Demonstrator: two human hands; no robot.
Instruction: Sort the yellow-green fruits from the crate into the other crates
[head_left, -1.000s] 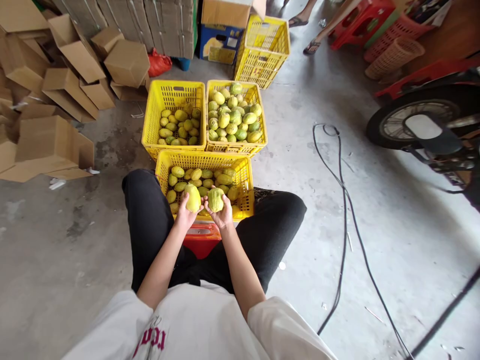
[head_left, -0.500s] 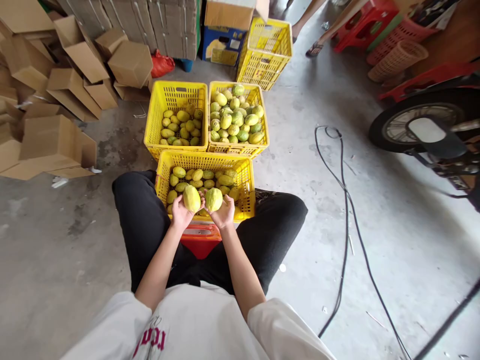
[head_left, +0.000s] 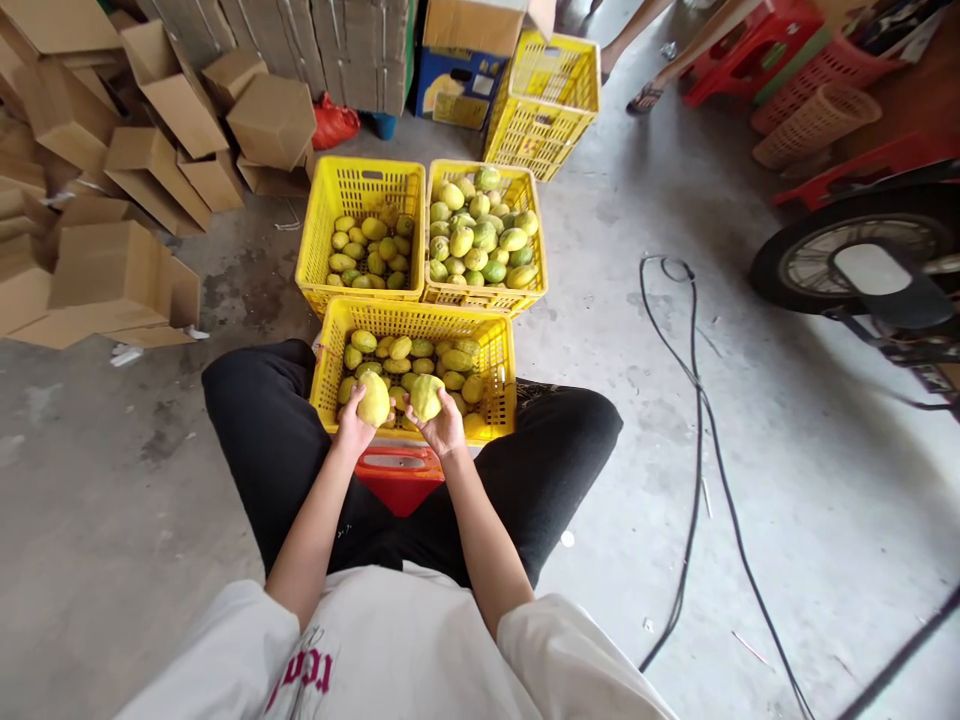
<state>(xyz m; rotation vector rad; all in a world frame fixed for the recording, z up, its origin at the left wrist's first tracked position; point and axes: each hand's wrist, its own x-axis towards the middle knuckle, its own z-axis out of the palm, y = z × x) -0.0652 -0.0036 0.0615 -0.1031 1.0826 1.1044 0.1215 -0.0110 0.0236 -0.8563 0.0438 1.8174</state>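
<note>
My left hand (head_left: pixel 352 428) is closed around a pale yellow melon (head_left: pixel 373 399), small enough for one palm. In my right hand (head_left: pixel 445 430) is another yellow-green melon (head_left: pixel 427 397), gripped from its right side. The two melons are held apart, side by side, above the near part of a yellow plastic crate (head_left: pixel 504 385) between my knees. Several more small melons (head_left: pixel 456 360) lie inside that crate, some hidden behind my hands. A red plastic piece (head_left: pixel 399 490) shows just below the crate, between my legs.
Beyond stand two more yellow crates, the left one (head_left: pixel 311 235) partly filled with melons and the right one (head_left: pixel 541 275) heaped higher. Cardboard boxes (head_left: pixel 112 270) pile up at left. A black cable (head_left: pixel 701 400) and a motorcycle wheel (head_left: pixel 847 245) are at right. Another person's foot (head_left: pixel 645 98) shows behind.
My hands have drawn apart slightly, the left one moving left with its melon. The gap between the two melons is wider. The whole view has shifted a little.
</note>
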